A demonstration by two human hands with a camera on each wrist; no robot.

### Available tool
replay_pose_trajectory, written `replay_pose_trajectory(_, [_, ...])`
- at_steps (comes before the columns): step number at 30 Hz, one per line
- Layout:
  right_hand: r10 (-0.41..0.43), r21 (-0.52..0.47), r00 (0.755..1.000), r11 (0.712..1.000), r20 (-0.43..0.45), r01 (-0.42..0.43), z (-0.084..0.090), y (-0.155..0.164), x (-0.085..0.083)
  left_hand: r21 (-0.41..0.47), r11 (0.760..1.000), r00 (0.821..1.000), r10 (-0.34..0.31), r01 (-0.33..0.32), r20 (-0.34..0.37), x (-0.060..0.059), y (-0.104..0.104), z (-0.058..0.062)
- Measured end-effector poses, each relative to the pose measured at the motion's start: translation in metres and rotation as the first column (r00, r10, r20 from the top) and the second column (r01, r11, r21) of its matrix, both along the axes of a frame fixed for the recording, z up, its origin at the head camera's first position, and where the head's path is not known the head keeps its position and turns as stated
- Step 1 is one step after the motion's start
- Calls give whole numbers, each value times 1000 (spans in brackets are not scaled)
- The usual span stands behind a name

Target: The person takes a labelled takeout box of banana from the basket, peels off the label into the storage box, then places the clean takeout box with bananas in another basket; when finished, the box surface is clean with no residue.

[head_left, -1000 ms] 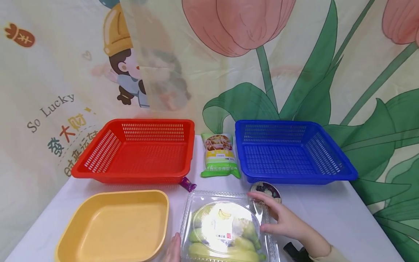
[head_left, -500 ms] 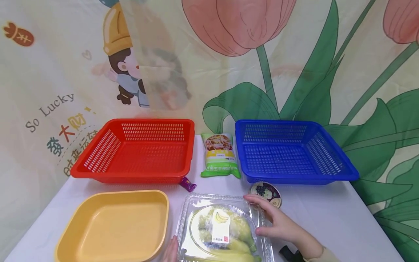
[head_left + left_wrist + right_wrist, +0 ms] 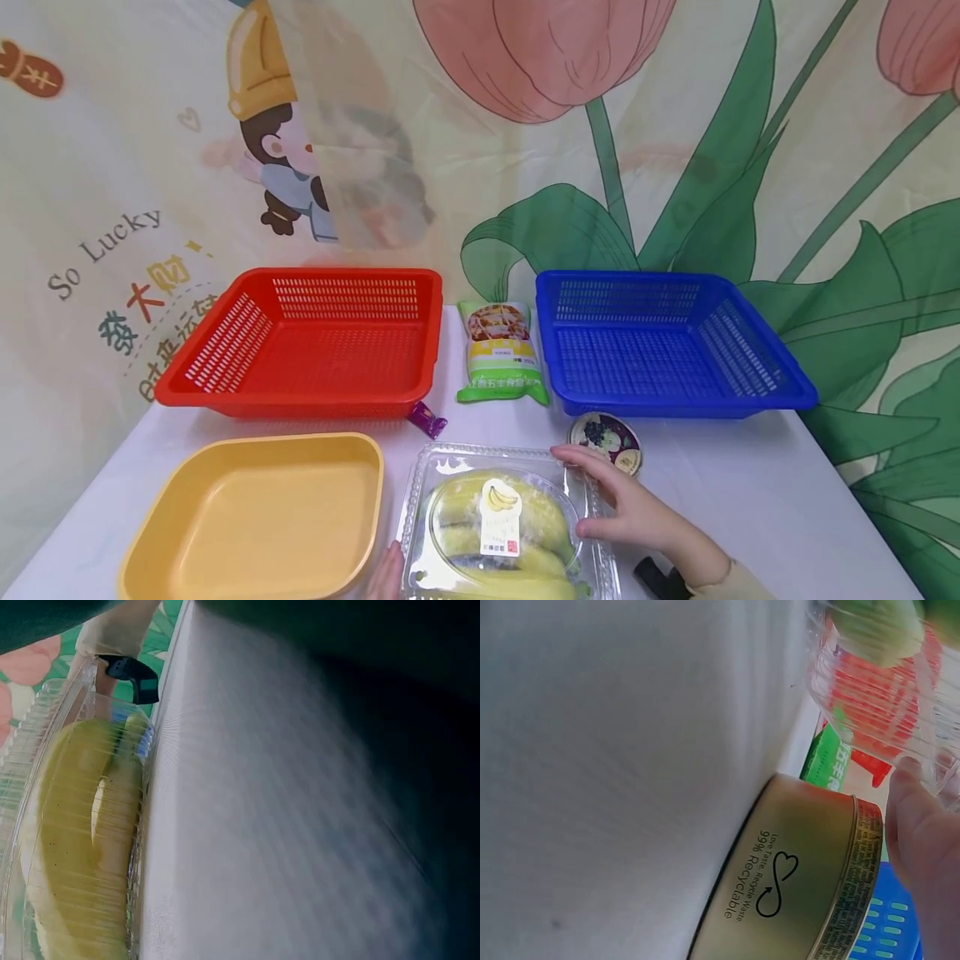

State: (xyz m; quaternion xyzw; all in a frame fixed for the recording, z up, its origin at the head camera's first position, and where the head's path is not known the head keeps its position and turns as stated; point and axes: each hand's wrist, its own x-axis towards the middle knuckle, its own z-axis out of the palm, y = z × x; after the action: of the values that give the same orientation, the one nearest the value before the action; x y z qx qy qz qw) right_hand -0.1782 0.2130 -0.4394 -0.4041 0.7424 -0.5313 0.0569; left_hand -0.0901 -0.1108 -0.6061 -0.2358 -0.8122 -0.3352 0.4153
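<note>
Your right hand point(image 3: 641, 517) rests on the right edge of the clear plastic clamshell box of bananas point(image 3: 498, 525), fingers lying spread over its rim. The box sits at the table's point(image 3: 750, 500) near edge, just right of the yellow plastic tray point(image 3: 255, 521). Your left hand point(image 3: 386, 573) touches the box's left side; only its fingertips show, so their state probably can't be told. A small round gold tin point(image 3: 795, 877) stands just beyond your right fingers.

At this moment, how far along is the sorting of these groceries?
Nothing looks done: the red slotted basket, blue slotted basket and yellow plastic tray hold nothing. In hand: both hands, left and right, are on the clear plastic banana box. Left: green snack bag, round gold tin, purple wrapper.
</note>
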Motion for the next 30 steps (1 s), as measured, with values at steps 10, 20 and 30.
replay_pose_trajectory(10, [-15, 33, 1000, 999, -12, 16, 1, -1, -2, 121, 992, 999, -31, 33, -21, 9, -10, -55])
replay_pose_trajectory(20, [-130, 257, 987, 955, -98, 151, 12, 0, 4, 110, 992, 996, -74, 69, 43, 12, -14, -45])
replay_pose_trajectory(30, [-149, 264, 974, 945, -172, 191, 14, -2, 4, 98, 994, 982, -62, 45, 179, 23, -5, 8])
